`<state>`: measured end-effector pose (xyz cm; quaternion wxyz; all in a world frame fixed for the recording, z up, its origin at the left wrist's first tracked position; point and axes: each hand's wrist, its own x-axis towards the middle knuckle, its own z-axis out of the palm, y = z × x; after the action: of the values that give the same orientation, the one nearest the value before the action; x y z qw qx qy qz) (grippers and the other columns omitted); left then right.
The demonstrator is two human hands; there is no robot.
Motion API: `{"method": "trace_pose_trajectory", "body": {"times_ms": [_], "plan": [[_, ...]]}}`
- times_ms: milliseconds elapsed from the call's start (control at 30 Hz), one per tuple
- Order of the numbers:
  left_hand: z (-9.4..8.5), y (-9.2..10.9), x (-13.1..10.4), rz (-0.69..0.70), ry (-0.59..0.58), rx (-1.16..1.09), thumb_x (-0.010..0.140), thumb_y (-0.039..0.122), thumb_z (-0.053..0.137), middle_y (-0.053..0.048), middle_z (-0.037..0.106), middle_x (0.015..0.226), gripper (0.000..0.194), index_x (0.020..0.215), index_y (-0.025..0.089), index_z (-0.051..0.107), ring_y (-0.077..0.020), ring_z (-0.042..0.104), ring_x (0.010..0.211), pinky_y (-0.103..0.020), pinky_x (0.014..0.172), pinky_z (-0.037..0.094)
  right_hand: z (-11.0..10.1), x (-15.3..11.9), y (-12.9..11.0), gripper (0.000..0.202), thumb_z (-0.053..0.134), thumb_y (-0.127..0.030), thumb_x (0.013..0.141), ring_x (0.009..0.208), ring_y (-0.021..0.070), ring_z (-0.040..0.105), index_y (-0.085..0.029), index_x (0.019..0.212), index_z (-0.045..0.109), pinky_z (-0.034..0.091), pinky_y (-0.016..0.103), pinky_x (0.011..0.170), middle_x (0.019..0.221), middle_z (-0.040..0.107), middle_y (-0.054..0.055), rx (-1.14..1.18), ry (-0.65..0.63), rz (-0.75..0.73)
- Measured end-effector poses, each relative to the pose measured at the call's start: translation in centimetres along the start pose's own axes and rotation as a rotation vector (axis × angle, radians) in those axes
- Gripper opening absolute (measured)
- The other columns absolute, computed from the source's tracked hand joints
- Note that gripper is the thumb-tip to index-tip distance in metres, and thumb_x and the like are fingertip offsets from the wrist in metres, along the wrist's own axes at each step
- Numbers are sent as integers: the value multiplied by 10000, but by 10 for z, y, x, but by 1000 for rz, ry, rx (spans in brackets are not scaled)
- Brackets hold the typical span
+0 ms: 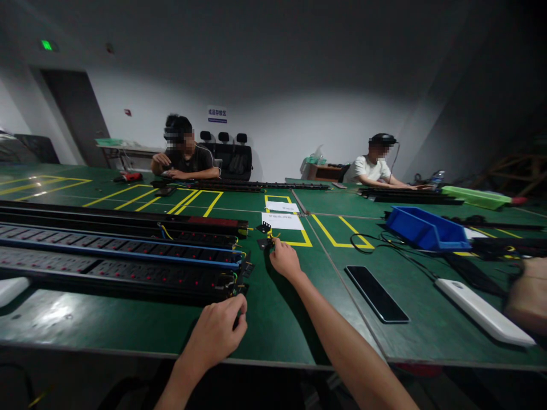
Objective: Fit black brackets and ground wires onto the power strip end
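Observation:
Several long black power strips [162,276] lie side by side on the left, with rows of sockets and red dots. Coloured wires stick out of their right ends. My left hand [220,327] is close to the near strip's end, its fingers curled in and thumb near the index finger; whatever lies between the fingertips is hidden. Farther forward, my right hand [285,259] pinches a small black end piece [265,242] with yellow wire on it, just right of the strip ends. A blue rail [128,246] runs along one strip.
A dark phone [376,293], a white power bank [482,310] with a cable and a blue bin [431,228] stand right. Paper labels [282,221] lie ahead among yellow tape lines. A blurred hand of another person [530,293] shows at the right edge. Two people sit across the table.

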<state>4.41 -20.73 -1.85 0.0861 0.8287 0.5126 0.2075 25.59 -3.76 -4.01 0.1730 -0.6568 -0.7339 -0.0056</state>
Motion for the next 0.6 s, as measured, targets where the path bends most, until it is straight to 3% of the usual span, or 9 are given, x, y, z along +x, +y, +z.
{"method": "trace_pose_trajectory", "body": {"times_ms": [600], "plan": [[2, -2, 1, -23, -23, -5, 805, 68, 418, 23, 571, 714, 160, 795, 217, 477, -154, 546, 663, -312, 639, 273, -1, 0, 0, 449, 444, -184, 924, 1194, 266, 576, -142, 1369, 484, 410, 326, 952, 1228, 663, 155, -11, -1, -3]]}}
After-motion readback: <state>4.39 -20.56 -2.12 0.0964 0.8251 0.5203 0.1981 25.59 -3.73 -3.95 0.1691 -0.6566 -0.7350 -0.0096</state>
